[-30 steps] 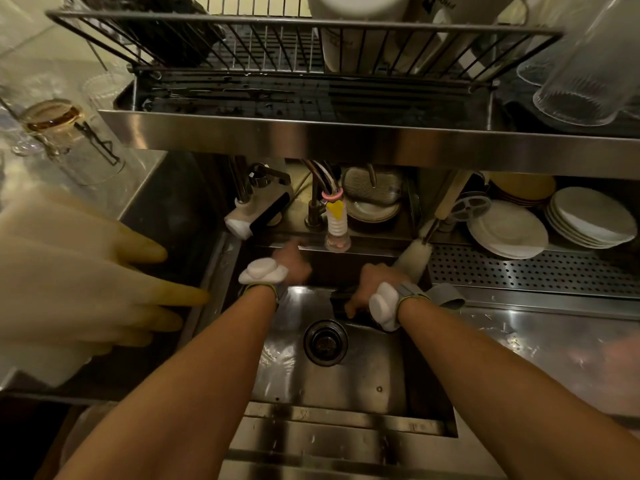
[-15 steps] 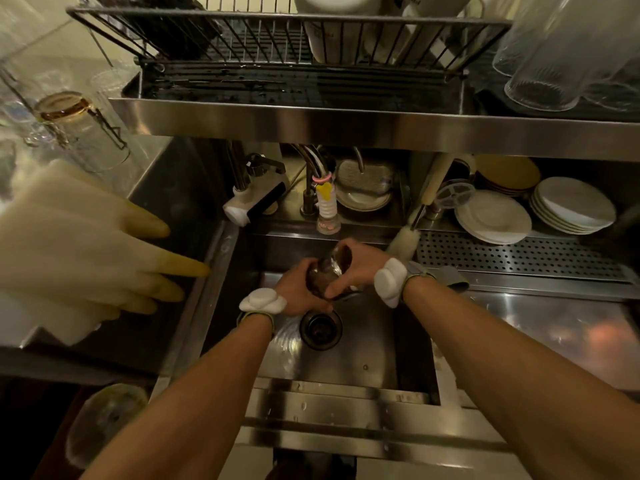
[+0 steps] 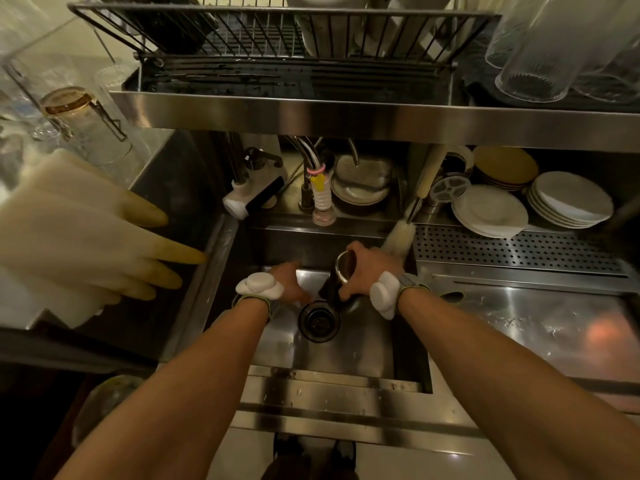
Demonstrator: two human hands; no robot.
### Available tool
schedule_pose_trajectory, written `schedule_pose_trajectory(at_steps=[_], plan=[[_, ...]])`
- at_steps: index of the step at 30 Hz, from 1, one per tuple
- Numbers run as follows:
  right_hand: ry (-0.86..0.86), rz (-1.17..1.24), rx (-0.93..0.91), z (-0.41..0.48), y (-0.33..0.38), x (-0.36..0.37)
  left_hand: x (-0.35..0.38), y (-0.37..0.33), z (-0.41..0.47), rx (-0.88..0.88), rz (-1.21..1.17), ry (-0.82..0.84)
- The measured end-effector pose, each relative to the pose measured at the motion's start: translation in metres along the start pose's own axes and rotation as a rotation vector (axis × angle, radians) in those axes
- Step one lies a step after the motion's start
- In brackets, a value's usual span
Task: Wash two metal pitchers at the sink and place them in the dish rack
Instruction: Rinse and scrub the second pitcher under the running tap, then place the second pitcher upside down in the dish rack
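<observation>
A dark metal pitcher (image 3: pixel 332 284) is held tilted over the back of the sink basin (image 3: pixel 363 348), its open rim turned toward the far wall. My right hand (image 3: pixel 369 271) grips it from the right, fingers curled over the rim and side. My left hand (image 3: pixel 287 282) is low in the basin just left of the pitcher, apart from it, with nothing visible in it. The wire dish rack (image 3: pixel 277 36) stands on the steel shelf above the sink. I see only one pitcher.
The drain (image 3: pixel 318 318) lies just below my hands. A faucet head (image 3: pixel 254 199) and a white bottle brush (image 3: pixel 398 237) sit at the sink's back. Rubber gloves (image 3: pixel 86 244) hang on the left. Stacked plates (image 3: pixel 491 211) and a perforated drainboard (image 3: pixel 512 249) are at right; glasses (image 3: pixel 540 46) stand upper right.
Both hands held the pitcher half a second ago; my left hand has let go and moved left. The right hand has shifted the pitcher slightly right.
</observation>
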State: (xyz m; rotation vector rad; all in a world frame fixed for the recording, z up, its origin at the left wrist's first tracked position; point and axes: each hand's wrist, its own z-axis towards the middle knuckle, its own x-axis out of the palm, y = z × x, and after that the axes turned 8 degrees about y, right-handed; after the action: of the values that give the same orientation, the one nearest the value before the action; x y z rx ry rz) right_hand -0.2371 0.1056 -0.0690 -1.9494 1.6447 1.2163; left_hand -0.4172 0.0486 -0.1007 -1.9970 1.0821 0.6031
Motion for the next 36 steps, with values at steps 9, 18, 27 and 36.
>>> schedule_pose_trajectory(at_steps=[9, 18, 27, 36], plan=[[-0.025, -0.031, -0.018, -0.015, 0.006, -0.001, 0.0, -0.018, -0.016, -0.011, 0.015, -0.04], [-0.023, -0.113, -0.043, -0.044, 0.016, -0.006, -0.001, -0.029, -0.048, 0.036, 0.041, -0.031], [-0.194, -0.096, -0.058, -0.085, 0.045, -0.021, -0.02, -0.052, -0.097, 0.176, -0.029, -0.104], [-0.306, -0.054, -0.012, -0.118, 0.048, 0.002, -0.012, -0.036, -0.136, 0.089, 0.13, -0.16]])
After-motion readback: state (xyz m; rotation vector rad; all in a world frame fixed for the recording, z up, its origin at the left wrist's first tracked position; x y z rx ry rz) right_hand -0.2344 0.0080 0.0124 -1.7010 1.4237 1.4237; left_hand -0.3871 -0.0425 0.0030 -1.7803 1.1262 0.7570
